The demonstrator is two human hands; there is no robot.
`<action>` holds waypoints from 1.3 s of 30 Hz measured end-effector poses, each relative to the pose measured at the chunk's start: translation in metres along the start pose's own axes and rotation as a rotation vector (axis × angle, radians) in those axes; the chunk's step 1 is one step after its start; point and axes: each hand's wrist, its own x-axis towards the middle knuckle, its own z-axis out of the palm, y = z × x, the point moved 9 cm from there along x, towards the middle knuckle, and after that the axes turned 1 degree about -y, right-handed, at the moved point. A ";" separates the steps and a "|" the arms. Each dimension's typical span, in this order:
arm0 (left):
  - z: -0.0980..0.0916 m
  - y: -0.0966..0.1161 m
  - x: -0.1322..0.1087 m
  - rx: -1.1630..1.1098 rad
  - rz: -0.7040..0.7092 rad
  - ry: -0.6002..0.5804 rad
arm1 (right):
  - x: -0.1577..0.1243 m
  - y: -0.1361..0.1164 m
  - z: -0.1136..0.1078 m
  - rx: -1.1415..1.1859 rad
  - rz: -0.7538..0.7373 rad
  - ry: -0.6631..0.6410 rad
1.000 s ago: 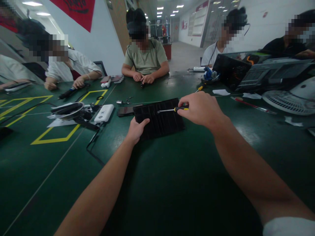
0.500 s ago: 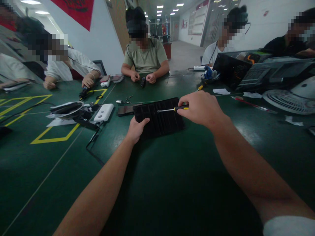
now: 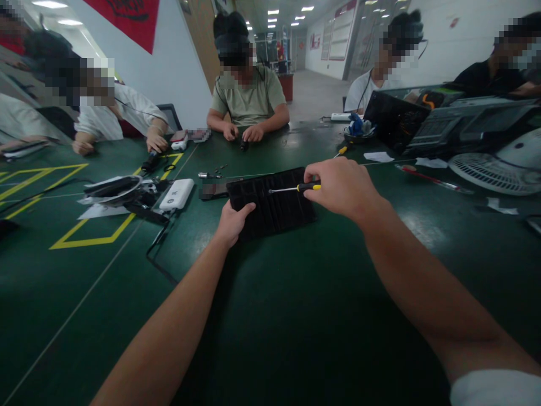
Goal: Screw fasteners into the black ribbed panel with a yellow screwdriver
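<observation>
My left hand (image 3: 234,224) grips the near left edge of a black, flat, wallet-like case (image 3: 291,211), its thumb on top and its fingers hidden below. The case lies open and slightly tilted above the green table, with slots and ridges across its face. In my right hand (image 3: 344,186) a screwdriver (image 3: 284,190) with a black and yellow handle is pinched. Its metal shaft points left, over the middle of the case. Whether the tip touches the case I cannot tell. Behind the case's left corner lies a dark flat object (image 3: 211,190), partly blurred.
Left of the case are a white power bank (image 3: 177,194), a cable and a pile of dark parts (image 3: 122,192). A metal socket piece (image 3: 206,175) and a second yellow-handled tool (image 3: 341,151) lie beyond. To the right stand a fan (image 3: 486,172) and computer cases (image 3: 469,127). Several people sit around.
My hands, the screwdriver and the case hold almost the same pose; the view shifts slightly. The person opposite has brought a hand over the small black object.
</observation>
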 end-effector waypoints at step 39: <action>0.000 0.001 -0.002 -0.009 -0.009 -0.010 | 0.001 0.011 0.011 -0.011 0.087 -0.103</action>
